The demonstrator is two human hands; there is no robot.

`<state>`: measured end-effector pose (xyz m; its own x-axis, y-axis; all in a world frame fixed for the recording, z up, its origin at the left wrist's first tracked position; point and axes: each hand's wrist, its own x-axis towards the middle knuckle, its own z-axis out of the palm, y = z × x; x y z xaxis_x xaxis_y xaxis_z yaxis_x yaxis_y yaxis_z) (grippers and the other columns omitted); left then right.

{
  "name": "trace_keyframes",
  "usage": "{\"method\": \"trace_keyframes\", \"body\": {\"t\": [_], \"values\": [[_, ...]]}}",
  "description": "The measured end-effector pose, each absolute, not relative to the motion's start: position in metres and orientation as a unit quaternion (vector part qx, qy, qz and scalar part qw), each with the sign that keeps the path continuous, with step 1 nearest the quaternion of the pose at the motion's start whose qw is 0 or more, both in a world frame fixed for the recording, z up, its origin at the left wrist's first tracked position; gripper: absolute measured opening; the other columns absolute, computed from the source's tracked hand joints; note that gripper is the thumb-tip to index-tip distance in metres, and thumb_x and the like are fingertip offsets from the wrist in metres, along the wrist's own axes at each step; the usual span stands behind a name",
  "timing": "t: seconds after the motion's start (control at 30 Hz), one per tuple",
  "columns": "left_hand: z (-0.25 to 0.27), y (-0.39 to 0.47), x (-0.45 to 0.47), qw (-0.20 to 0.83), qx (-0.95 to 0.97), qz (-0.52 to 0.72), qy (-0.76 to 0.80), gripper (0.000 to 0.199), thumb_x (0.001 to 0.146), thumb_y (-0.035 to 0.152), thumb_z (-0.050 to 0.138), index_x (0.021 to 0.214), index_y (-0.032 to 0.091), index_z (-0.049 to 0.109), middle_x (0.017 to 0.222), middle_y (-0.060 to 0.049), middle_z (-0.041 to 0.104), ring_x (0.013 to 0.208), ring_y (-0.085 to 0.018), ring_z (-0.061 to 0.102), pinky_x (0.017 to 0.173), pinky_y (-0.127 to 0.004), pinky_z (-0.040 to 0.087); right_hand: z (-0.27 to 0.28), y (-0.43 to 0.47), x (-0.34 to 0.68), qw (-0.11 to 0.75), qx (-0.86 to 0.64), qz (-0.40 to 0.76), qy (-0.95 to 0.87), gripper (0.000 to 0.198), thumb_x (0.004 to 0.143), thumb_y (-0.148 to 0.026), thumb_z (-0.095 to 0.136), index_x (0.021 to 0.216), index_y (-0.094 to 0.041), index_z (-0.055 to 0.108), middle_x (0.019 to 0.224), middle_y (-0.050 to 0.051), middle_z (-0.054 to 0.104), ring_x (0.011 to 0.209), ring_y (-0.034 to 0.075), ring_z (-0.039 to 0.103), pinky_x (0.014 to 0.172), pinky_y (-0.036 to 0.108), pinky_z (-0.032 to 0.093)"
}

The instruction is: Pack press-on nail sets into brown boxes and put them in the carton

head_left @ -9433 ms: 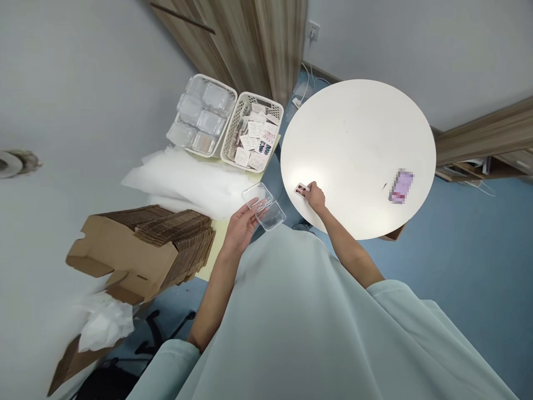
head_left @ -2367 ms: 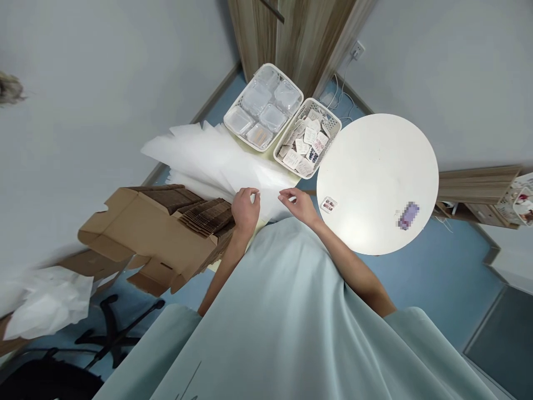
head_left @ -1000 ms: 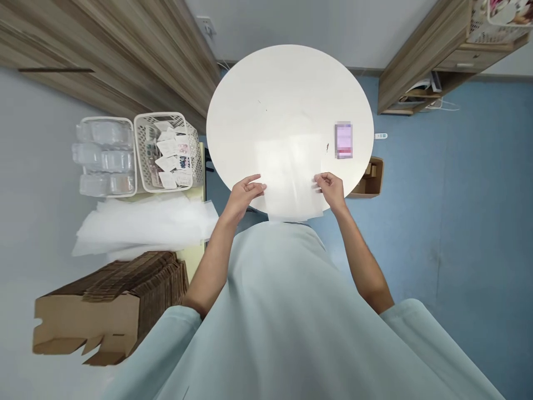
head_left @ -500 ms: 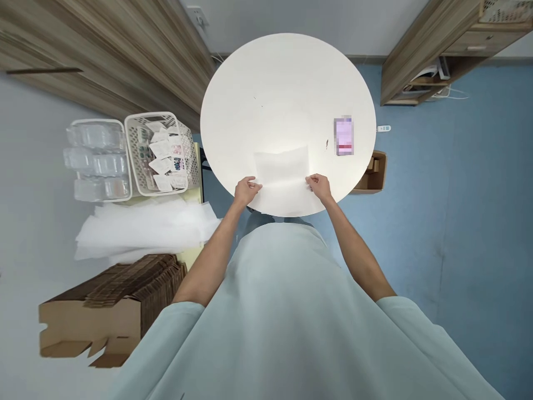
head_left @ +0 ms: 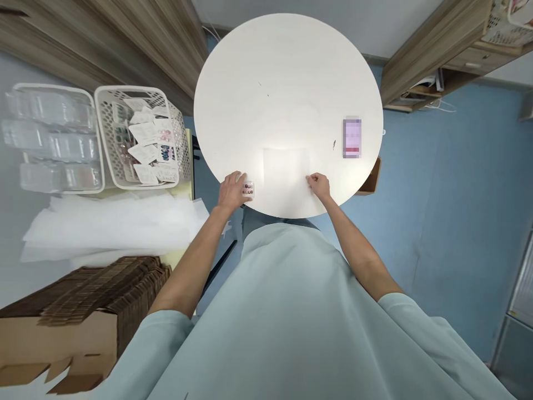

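Note:
A thin white sheet [head_left: 285, 166] lies flat near the front edge of the round white table and hardly stands out from it. At its right edge my right hand [head_left: 320, 185] is closed in a pinch, fingertips on the sheet's border. To the left of the sheet, my left hand [head_left: 231, 191] grips a small clear pack [head_left: 249, 190] between thumb and fingers, just over the table's edge. Several dark red pieces show inside the pack. What exactly those pieces are is too small to tell.
A phone-like object with a blurred screen [head_left: 352, 138] rests on the table's right side. To the left stand a white basket of carded packs [head_left: 183, 139], a basket of clear plastic boxes [head_left: 54, 133], a stack of white sheets [head_left: 112, 222] and folded cardboard boxes [head_left: 62, 339].
My left hand has let go of the white sheet and now holds the small clear pack. The sheet lies flatter. My right hand stays at its edge. The view has shifted.

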<state>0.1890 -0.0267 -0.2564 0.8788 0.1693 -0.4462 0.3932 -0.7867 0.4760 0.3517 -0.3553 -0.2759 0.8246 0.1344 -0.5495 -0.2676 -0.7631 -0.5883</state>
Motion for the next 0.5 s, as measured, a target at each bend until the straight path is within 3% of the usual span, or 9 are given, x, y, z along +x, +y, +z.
{"method": "trace_keyframes", "body": {"t": [0.17, 0.5], "values": [[-0.259, -0.017, 0.173, 0.248, 0.934, -0.232, 0.107, 0.072, 0.086, 0.029, 0.077, 0.154, 0.018, 0.055, 0.157, -0.022, 0.053, 0.145, -0.046, 0.045, 0.120, -0.060, 0.040, -0.274, -0.355, 0.357, 0.311, -0.911, 0.268, 0.039, 0.023, 0.095, -0.043, 0.062, 0.093, -0.021, 0.069, 0.104, 0.010, 0.079, 0.097, 0.024, 0.070, 0.093, 0.037, 0.055], [-0.246, -0.088, 0.205, 0.335, 0.924, -0.182, 0.020, 0.070, 0.086, 0.025, 0.079, 0.152, 0.018, 0.056, 0.157, -0.020, 0.056, 0.146, -0.043, 0.047, 0.124, -0.056, 0.039, -0.267, -0.363, 0.335, 0.311, -0.906, 0.277, 0.072, 0.030, 0.096, -0.042, 0.064, 0.118, -0.021, 0.068, 0.108, 0.009, 0.079, 0.103, 0.025, 0.073, 0.096, 0.037, 0.054]]}}
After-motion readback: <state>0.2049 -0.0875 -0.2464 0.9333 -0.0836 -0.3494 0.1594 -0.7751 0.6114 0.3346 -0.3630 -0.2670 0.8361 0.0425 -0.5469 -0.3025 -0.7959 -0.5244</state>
